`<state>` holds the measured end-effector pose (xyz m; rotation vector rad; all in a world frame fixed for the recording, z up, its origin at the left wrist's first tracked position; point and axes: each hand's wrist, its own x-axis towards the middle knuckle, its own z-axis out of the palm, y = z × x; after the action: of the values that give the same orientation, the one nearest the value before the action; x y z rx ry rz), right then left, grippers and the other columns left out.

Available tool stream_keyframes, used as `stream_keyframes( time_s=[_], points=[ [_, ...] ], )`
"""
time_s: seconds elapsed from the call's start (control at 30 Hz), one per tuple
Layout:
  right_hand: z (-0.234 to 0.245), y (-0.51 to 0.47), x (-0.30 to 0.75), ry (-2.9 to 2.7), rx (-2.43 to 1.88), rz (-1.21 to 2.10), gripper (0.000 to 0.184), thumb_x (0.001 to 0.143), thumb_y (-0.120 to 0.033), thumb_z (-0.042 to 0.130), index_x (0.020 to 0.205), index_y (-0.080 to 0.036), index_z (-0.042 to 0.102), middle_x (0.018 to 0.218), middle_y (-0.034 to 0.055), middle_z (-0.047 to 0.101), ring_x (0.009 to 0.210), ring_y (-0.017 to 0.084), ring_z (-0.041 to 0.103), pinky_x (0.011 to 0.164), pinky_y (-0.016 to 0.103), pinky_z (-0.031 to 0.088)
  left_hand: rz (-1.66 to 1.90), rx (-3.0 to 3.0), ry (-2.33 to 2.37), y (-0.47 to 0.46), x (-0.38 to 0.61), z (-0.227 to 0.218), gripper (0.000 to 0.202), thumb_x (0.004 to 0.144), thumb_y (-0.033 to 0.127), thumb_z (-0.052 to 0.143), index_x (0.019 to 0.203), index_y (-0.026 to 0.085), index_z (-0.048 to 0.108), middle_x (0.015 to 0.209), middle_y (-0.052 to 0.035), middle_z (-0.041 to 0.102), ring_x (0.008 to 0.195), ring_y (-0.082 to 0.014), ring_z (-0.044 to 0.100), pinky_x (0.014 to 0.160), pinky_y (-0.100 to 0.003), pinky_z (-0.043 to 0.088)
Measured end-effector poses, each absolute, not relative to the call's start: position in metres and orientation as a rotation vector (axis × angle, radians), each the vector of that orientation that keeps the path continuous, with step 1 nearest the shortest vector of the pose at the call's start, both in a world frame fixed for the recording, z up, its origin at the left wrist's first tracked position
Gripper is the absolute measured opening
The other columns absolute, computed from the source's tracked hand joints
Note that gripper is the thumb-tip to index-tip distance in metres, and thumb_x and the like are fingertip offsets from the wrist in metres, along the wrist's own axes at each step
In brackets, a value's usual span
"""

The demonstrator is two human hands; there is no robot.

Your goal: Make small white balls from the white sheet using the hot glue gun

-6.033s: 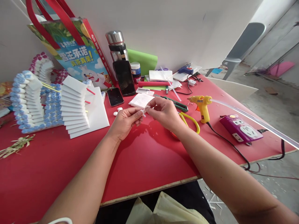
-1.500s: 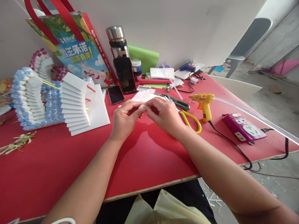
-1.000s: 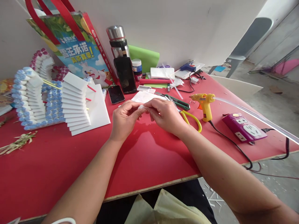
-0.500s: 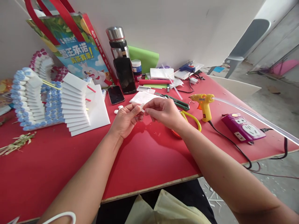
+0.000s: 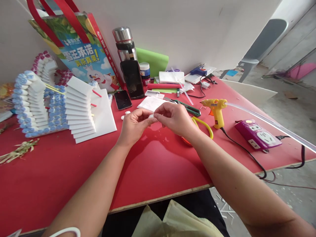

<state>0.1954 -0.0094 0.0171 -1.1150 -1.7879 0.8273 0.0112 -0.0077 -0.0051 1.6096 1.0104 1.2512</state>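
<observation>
Over the table (image 5: 158, 171), our left hand (image 5: 131, 127) and right hand (image 5: 175, 119) pinch a white bit (image 5: 151, 116) between them; we seem to be shaping it, which calls next for light, even pressure.

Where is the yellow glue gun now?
In the head view, the yellow glue gun is on the red table, right of the right hand, between the green cutter and the purple socket box.

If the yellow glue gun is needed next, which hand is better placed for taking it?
Probably the right hand: it is nearer to the glue gun. The left hand is farther away. Both have fingertips at a small white piece, so the right may need freeing first.
</observation>
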Motion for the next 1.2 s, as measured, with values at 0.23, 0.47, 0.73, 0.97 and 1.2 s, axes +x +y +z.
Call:
stream_keyframes(
  time_s=[0.23, 0.47, 0.73, 0.97, 1.2],
  points=[
    [0.016, -0.007, 0.197, -1.676, -0.904, 1.241, 0.018, 0.087, -0.033, 0.071, 0.09, -0.015, 0.07, 0.066, 0.0016, 0.069, 0.059, 0.013, 0.064, 0.056, 0.025, 0.049, 1.361, 2.082, 1.188, -0.013, 0.005, 0.002, 0.022, 0.079, 0.042, 0.083, 0.084, 0.022, 0.076, 0.082, -0.0028, 0.07, 0.071, -0.0157, 0.058, 0.065, -0.029, 0.042],
    [0.009, -0.003, 0.195, -1.649, -0.973, 1.21, 0.018, 0.085, -0.033, 0.072, 0.082, -0.016, 0.069, 0.062, 0.0014, 0.069, 0.052, 0.013, 0.061, 0.05, 0.024, 0.046, 1.269, 2.225, 1.212, -0.01, 0.005, -0.002, 0.019, 0.086, 0.04, 0.076, 0.093, 0.022, 0.074, 0.086, -0.0042, 0.072, 0.076, -0.0175, 0.062, 0.071, -0.028, 0.045],
    [0.014, -0.001, 0.197, -1.563, -1.037, 1.258, 0.019, 0.082, -0.032, 0.074, 0.078, -0.014, 0.069, 0.06, 0.0021, 0.069, 0.046, 0.012, 0.058, 0.045, 0.024, 0.043, 1.215, 2.073, 1.126, -0.008, 0.005, -0.003, 0.024, 0.093, 0.037, 0.067, 0.109, 0.022, 0.076, 0.098, -0.0069, 0.072, 0.084, -0.0185, 0.064, 0.073, -0.028, 0.048],
    [0.013, -0.002, 0.195, -1.536, -1.113, 1.155, 0.03, 0.09, -0.041, 0.065, 0.071, -0.017, 0.062, 0.068, 0.0034, 0.071, 0.045, 0.011, 0.057, 0.043, 0.024, 0.039, 1.189, 1.398, 0.965, -0.008, 0.016, -0.007, 0.023, 0.087, 0.038, 0.074, 0.1, 0.018, 0.076, 0.079, -0.0027, 0.065, 0.064, -0.0111, 0.05, 0.061, -0.025, 0.042],
    [0.031, -0.008, 0.199, -1.784, -1.358, 0.596, 0.039, 0.095, -0.032, 0.055, 0.059, -0.019, 0.053, 0.052, 0.0006, 0.057, 0.045, 0.011, 0.046, 0.052, 0.027, 0.034, 1.12, 0.726, 0.791, -0.003, 0.017, -0.013, 0.025, 0.07, 0.027, 0.089, 0.078, 0.014, 0.069, 0.075, -0.0002, 0.06, 0.061, -0.006, 0.052, 0.059, -0.02, 0.045]
  ],
)
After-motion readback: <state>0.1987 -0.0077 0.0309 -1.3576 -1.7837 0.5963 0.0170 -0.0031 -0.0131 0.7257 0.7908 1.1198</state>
